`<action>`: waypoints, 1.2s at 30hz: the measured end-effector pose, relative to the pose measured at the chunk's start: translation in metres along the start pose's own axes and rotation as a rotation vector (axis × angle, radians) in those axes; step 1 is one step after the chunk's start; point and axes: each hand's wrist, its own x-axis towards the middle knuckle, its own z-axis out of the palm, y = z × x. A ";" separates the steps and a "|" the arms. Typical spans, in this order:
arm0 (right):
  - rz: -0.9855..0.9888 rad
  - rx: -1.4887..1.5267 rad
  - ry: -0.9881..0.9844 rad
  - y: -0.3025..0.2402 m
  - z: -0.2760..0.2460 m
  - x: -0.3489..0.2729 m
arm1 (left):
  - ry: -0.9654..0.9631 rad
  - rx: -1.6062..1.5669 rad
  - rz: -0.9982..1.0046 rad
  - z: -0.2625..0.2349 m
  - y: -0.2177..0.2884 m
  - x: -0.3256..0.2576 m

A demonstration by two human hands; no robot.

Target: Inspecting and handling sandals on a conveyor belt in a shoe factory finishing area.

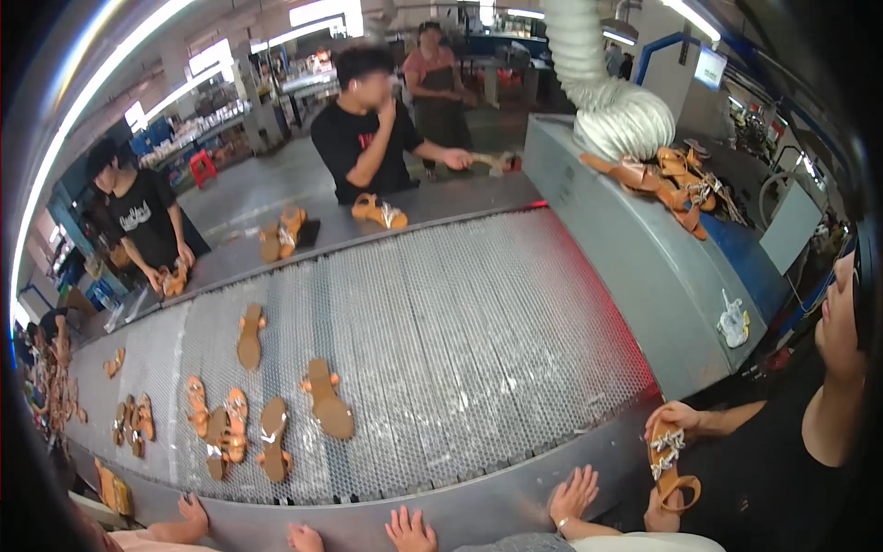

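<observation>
My left hand (409,530) lies at the near metal edge of the conveyor, fingers spread, holding nothing. Farther right, my right hand (575,495) rests flat on the same metal rim (515,504), also with fingers apart and nothing in it. A band shows at its wrist. On the mesh belt (441,368), the closest shoe to my left hand is a tan sandal (331,401) lying sole up. Left of it another upturned sandal (273,440) lies near a pair of sandals (227,431) with silvery straps. One more sole-up sandal (249,338) sits farther back.
A grey machine hood (607,248) spans the belt's right end, with sandals (658,189) and a white duct (625,120) on top. At right a co-worker holds a decorated sandal (670,455). Another person's hands (190,521) are at the lower left. Co-workers stand across the belt.
</observation>
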 end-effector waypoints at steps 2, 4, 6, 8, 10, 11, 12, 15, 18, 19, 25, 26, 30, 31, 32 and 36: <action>-0.012 -0.013 -0.024 0.007 -0.001 -0.003 | 0.067 0.017 0.019 -0.005 0.003 -0.005; -0.055 -0.061 0.069 0.026 0.005 -0.005 | 0.134 0.073 0.105 -0.006 0.009 -0.006; -0.054 -0.014 0.095 0.027 0.002 -0.004 | 0.177 0.141 0.166 -0.011 0.015 -0.006; 0.005 0.007 0.016 0.023 -0.014 0.005 | 0.202 0.199 0.207 -0.015 0.021 -0.004; 0.027 0.028 -0.017 0.016 -0.020 0.011 | 0.210 0.240 0.233 -0.018 0.024 0.002; 0.016 0.019 -0.008 0.015 -0.014 0.013 | 0.211 0.256 0.243 -0.021 0.022 0.005; 0.005 0.008 0.001 0.015 -0.009 0.015 | 0.210 0.270 0.251 -0.024 0.019 0.010; -0.001 0.021 0.000 0.013 -0.008 0.022 | 0.217 0.297 0.280 -0.030 0.021 0.018; 0.014 -0.002 -0.021 0.014 -0.009 0.024 | 0.233 0.335 0.309 -0.032 0.020 0.021; 0.020 0.008 -0.045 0.013 -0.012 0.023 | 0.240 0.351 0.310 -0.034 0.019 0.020; -0.016 0.023 0.021 0.033 0.004 0.017 | 0.226 0.419 0.240 -0.005 0.011 -0.008; -0.022 0.024 0.041 0.037 0.010 0.017 | 0.186 0.313 0.188 0.000 0.018 -0.008; -0.040 0.022 0.098 0.048 0.024 0.017 | 0.046 0.000 0.015 0.019 0.037 -0.012; -0.040 0.014 0.088 0.048 0.024 0.016 | 0.053 0.023 0.025 0.025 0.031 -0.012; -0.017 0.018 0.097 0.048 0.019 0.020 | 0.048 0.036 0.059 0.035 0.028 -0.008; -0.052 0.018 0.108 0.053 0.018 0.026 | 0.086 0.038 0.036 0.034 0.035 -0.017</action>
